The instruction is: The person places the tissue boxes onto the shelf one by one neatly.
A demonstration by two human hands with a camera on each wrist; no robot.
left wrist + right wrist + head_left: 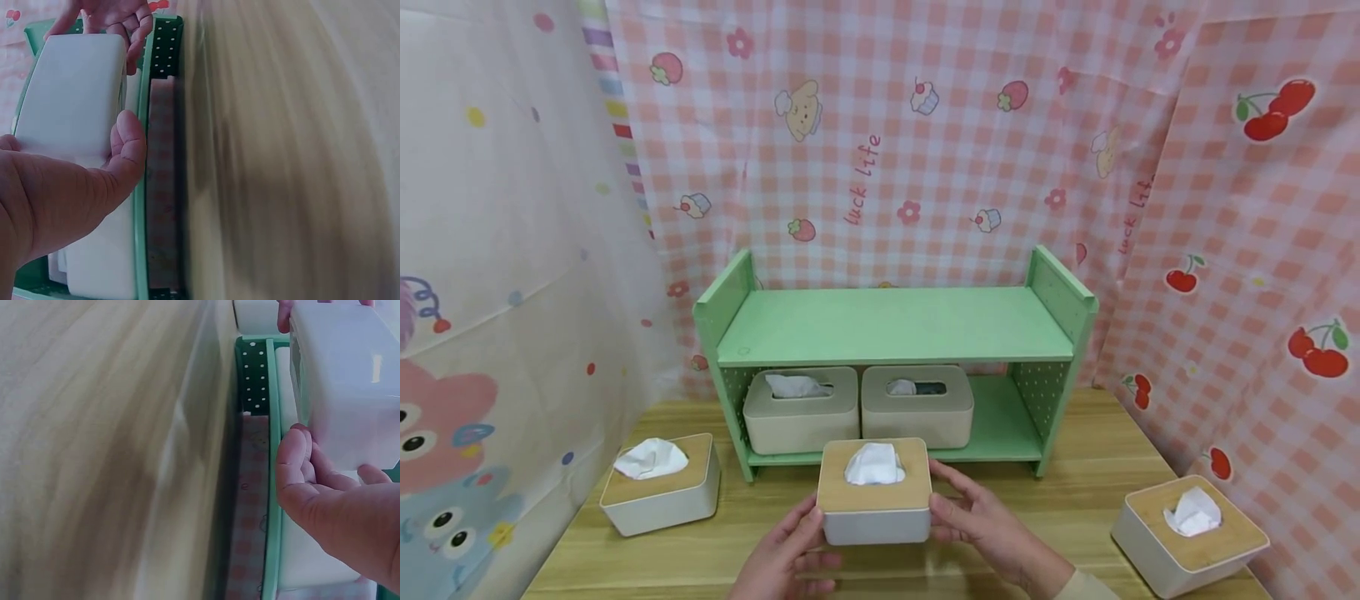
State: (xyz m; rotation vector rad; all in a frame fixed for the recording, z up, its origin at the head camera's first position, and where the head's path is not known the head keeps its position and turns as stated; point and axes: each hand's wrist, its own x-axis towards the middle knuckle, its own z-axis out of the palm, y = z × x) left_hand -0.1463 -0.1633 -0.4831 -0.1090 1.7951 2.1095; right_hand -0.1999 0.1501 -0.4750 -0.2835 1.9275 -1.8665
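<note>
A white tissue box (pixel 877 527) with a wooden lid and a tuft of tissue is held up in front of the shelf. My left hand (pixel 786 554) grips its left side, thumb near the front corner. On the opposite side my right hand (pixel 988 529) holds it with thumb and fingers. Both wrist views show the box's smooth white surface between the two hands. Behind it, on the lower tier of the green shelf (pixel 895 325), two beige-lidded tissue boxes stand side by side, the left one (pixel 805 433) and the right one (pixel 917 429).
Another wooden-lidded tissue box (pixel 662 510) rests on the wood-grain table (pixel 760 517) at the left. A similar box (pixel 1157 546) sits at the right front. Bare shelf floor shows right of the beige boxes. Patterned curtains (pixel 880 167) hang behind and at both sides.
</note>
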